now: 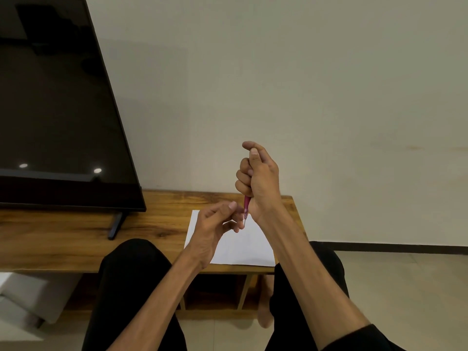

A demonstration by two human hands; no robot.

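I clenched the pen [247, 202] tip-down in my right hand [260, 178] above the paper [250, 247] while my left hand [215, 224] pinched its tip, probably readying it; writing next would require a finger grip.

red pen [247, 203], upright, tip seemingly down

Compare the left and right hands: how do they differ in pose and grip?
The right hand is raised higher, its fingers curled in a fist round the red pen, thumb on top; the left hand sits lower, fingers loosely bent. The right hand wraps the pen's barrel; the left hand only reaches its tip, and a pinch there cannot be confirmed. Both are bare and held over the white paper.
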